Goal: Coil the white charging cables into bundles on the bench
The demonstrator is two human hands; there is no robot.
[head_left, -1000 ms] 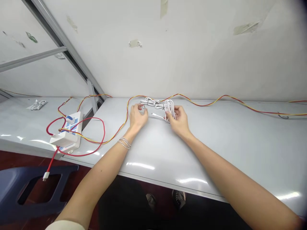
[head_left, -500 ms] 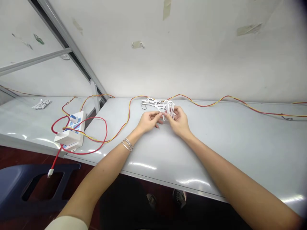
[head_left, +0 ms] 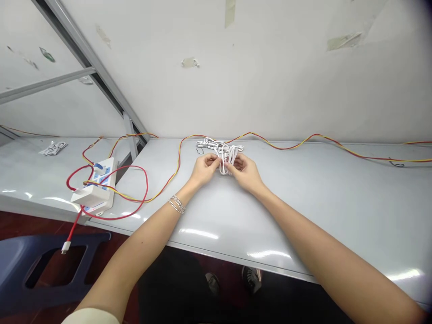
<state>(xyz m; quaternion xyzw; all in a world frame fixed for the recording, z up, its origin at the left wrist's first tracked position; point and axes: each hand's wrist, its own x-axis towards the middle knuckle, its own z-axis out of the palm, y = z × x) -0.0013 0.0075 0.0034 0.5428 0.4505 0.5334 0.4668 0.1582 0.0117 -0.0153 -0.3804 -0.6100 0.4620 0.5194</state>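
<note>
Grip is closed in both hands: the left hand [head_left: 204, 170] and right hand [head_left: 247, 174] pinch a looped white cable [head_left: 227, 159] between their fingertips, over the grey table [head_left: 303, 202]. Further white coils [head_left: 207, 144] lie just behind. Farther off, a twisted red-and-yellow wire [head_left: 286, 146] runs along the table's back edge, and a white power strip [head_left: 101, 181] sits left.

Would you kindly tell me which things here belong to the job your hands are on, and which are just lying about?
In the job: left hand, right hand, white cables.
Lying about: red-and-yellow wire, red cable, power strip, small white cable bundle far left.
</note>
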